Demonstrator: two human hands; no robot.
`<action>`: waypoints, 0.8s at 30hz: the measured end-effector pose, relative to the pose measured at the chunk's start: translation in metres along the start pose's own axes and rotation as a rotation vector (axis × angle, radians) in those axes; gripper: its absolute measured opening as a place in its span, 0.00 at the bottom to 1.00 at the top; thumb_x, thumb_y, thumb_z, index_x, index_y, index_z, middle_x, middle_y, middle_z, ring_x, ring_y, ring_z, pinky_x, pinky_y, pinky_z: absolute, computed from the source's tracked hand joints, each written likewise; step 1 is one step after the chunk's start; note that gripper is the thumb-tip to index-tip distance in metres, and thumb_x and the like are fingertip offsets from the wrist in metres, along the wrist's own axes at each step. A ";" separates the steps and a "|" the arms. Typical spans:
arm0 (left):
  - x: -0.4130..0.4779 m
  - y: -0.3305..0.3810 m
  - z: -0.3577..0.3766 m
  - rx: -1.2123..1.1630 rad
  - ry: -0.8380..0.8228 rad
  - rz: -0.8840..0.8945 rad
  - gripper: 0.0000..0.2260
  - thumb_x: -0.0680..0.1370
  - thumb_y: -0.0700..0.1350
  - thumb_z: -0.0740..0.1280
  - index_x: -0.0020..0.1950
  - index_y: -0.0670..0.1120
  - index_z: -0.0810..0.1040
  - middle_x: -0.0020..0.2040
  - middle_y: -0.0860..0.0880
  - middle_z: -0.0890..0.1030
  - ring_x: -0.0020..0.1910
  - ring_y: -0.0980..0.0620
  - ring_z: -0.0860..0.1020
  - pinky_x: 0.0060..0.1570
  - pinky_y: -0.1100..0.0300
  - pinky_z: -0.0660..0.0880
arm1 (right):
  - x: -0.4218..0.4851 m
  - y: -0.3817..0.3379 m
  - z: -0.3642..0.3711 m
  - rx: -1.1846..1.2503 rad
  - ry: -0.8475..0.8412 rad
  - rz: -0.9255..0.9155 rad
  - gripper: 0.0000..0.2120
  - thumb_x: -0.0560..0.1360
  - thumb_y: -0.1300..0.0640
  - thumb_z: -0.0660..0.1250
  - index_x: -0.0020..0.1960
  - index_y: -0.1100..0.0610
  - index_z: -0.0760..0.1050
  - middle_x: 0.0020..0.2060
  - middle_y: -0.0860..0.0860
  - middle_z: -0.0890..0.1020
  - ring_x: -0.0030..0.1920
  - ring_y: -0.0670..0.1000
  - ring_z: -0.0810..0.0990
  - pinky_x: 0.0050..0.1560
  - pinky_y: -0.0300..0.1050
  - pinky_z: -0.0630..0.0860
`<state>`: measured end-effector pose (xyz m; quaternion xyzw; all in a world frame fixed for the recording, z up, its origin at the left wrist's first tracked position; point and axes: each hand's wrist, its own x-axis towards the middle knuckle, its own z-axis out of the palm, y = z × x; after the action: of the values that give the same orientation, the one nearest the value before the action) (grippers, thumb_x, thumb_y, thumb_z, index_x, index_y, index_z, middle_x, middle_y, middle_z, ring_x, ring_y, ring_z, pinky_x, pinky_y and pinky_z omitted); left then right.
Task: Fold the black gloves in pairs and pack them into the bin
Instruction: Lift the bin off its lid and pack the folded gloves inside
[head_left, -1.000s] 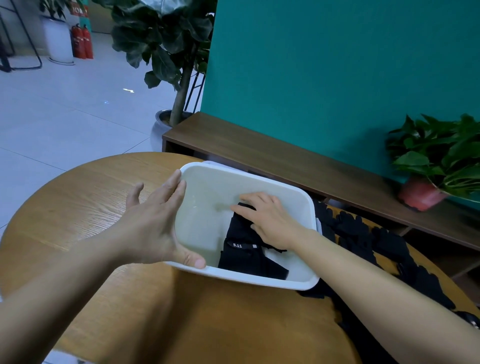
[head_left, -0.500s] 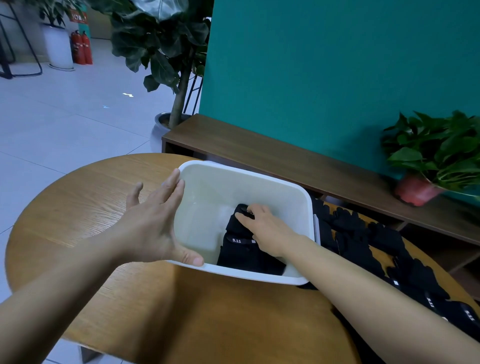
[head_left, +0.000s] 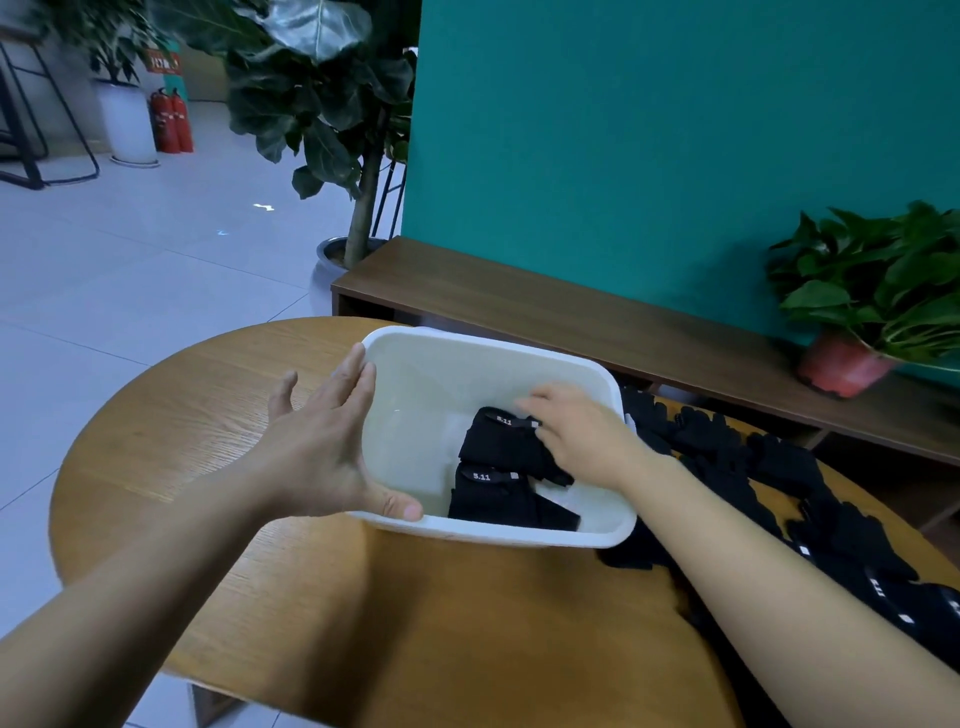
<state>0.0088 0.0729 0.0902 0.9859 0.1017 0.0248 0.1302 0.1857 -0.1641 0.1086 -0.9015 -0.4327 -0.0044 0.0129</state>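
Note:
A white plastic bin (head_left: 597, 538) stands on the round wooden table (head_left: 426, 613). Inside it lie two folded black glove pairs, a near pair (head_left: 493, 499) and a far pair (head_left: 498, 439), each with a 5.11 tag. My right hand (head_left: 582, 431) reaches into the bin and rests on the far pair, fingers slightly blurred. My left hand (head_left: 322, 447) is flat against the bin's left wall, fingers straight, thumb on the near rim. Several loose black gloves (head_left: 753, 467) lie on the table to the right of the bin, partly hidden by my right forearm.
A low dark wooden bench (head_left: 571, 322) runs along the teal wall behind the table, with a potted plant (head_left: 872, 312) on its right end. A tall leafy plant (head_left: 332, 114) stands on the tiled floor at the back left.
A second folded pair now lies beyond the first in the bin. My right hand moved toward the bin's far right side. The left hand has stayed on the bin's left wall.

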 end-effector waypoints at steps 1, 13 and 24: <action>-0.001 0.002 0.001 -0.006 0.007 -0.010 0.73 0.47 0.88 0.51 0.79 0.46 0.30 0.77 0.52 0.26 0.78 0.59 0.35 0.73 0.42 0.29 | -0.010 0.004 -0.007 0.042 0.089 0.011 0.20 0.82 0.60 0.57 0.73 0.52 0.69 0.67 0.50 0.71 0.69 0.52 0.66 0.63 0.50 0.70; -0.013 0.029 0.005 -0.036 0.065 -0.150 0.75 0.44 0.88 0.48 0.80 0.44 0.35 0.80 0.47 0.32 0.80 0.52 0.38 0.74 0.41 0.34 | -0.107 0.048 0.067 0.193 0.116 0.566 0.19 0.82 0.56 0.58 0.72 0.53 0.70 0.67 0.52 0.74 0.65 0.56 0.72 0.61 0.52 0.73; -0.018 0.033 0.003 0.012 0.042 -0.126 0.77 0.43 0.88 0.48 0.80 0.44 0.34 0.78 0.49 0.28 0.80 0.54 0.40 0.76 0.44 0.38 | -0.082 0.038 0.111 0.048 -0.091 0.629 0.18 0.80 0.60 0.57 0.69 0.53 0.67 0.68 0.49 0.68 0.65 0.53 0.64 0.64 0.44 0.63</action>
<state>-0.0017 0.0369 0.0953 0.9776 0.1666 0.0369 0.1234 0.1642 -0.2488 -0.0047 -0.9897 -0.1327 0.0506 0.0155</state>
